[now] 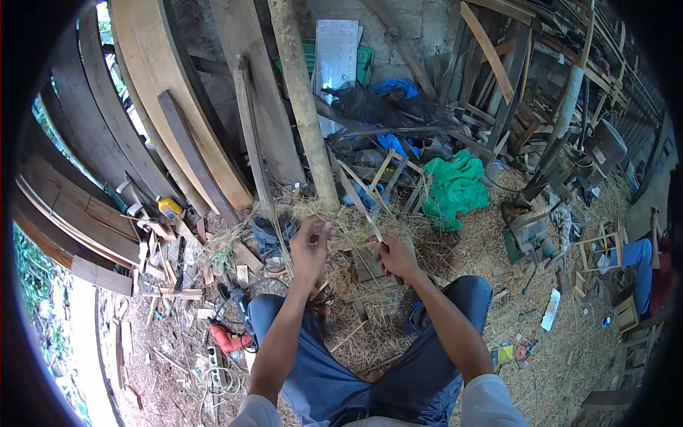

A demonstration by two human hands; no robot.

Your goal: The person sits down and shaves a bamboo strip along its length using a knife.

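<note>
My right hand is closed around the handle of a knife, its pale blade pointing up and to the left. My left hand is raised to the left of the blade, apart from it, with curled fingers and the thumb near the fingertips. Whatever it may pinch is too small to make out. Below and between the hands, a small wooden block stands among straw-like shavings between my knees.
A red power drill and a power strip with cable lie at left. Long planks lean behind, beside a bamboo pole. A green plastic bag and a machine are at right. Another person's leg shows far right.
</note>
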